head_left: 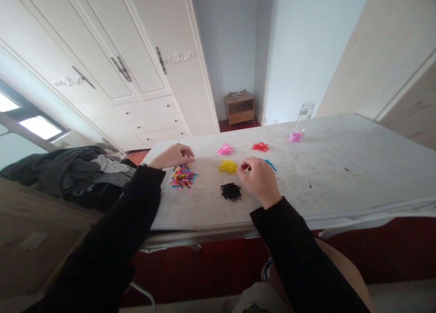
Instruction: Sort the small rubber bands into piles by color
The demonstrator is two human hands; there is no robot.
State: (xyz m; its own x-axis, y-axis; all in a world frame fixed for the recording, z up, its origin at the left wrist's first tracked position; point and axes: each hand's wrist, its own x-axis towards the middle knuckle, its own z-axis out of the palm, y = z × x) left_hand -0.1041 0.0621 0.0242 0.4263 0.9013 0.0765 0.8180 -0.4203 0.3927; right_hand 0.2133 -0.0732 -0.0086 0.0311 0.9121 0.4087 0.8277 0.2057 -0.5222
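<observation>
Small rubber bands lie in separate heaps on a white table. My left hand is just beyond a mixed-colour heap of rubber bands, its fingers loosely bent and apart with nothing visible in them. My right hand is at the right edge of the yellow rubber bands, thumb and forefinger drawn together; anything between them is too small to make out. Black rubber bands lie nearer me. Pink rubber bands and red rubber bands lie farther back. My right hand partly hides the blue rubber bands.
A clear glass bottle stands at the table's far edge, with something pink by its base. Dark clothes are heaped left of the table. Behind are a white wardrobe and a small wooden cabinet.
</observation>
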